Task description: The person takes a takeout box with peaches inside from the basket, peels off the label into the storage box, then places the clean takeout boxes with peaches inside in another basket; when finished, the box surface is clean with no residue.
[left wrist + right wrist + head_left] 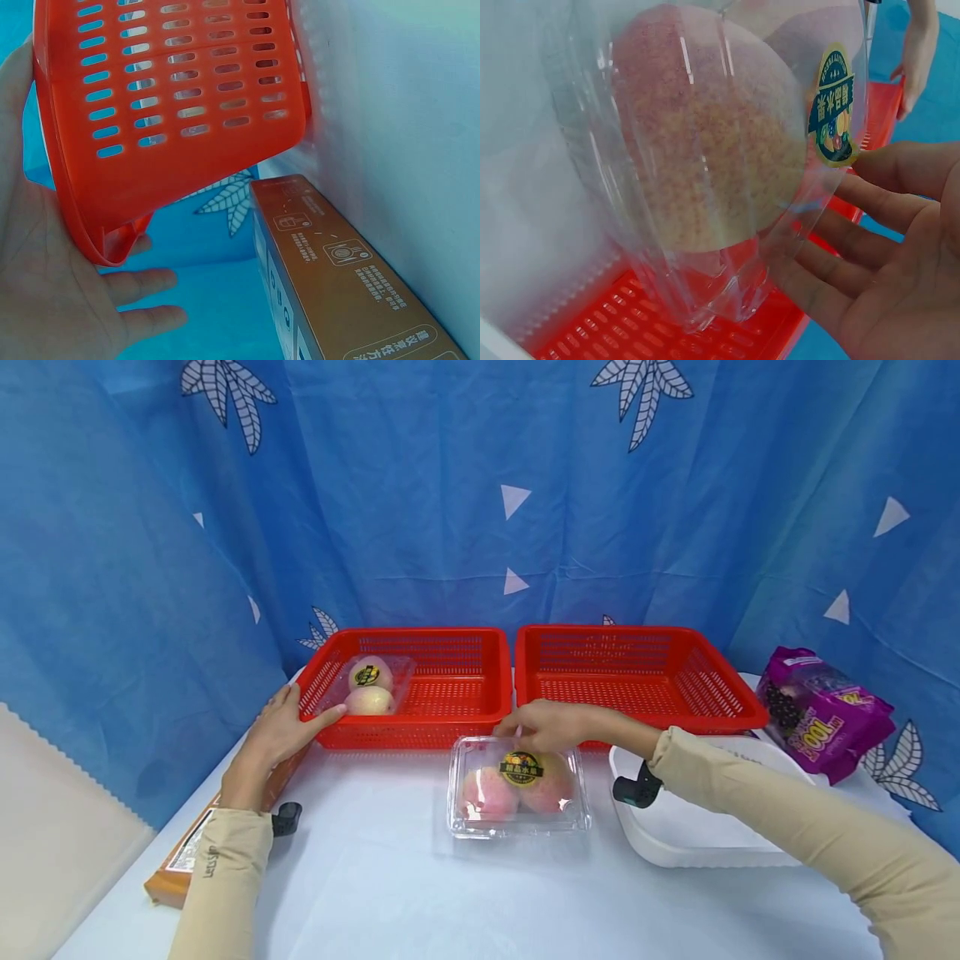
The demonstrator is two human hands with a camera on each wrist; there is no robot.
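Observation:
My right hand (543,725) pinches the back edge of a clear plastic fruit box (520,789). Two pink peaches and a black-and-gold label show through its lid. In the right wrist view, the thumb lies at the label (832,105) and the other fingers reach behind the box, beside a large peach (705,127). Against the front left corner of the left red basket (420,732) rests my left hand (281,727), its thumb along the rim and its fingers extended outside, as the left wrist view shows. Another clear box with two pale peaches (370,700) lies inside that basket.
Beside the left basket lies a long brown carton (183,860). A second red basket (637,718) stands at the back right. A white tub (675,852) sits in front of it, partly behind my right sleeve. A purple bag (825,718) lies at far right.

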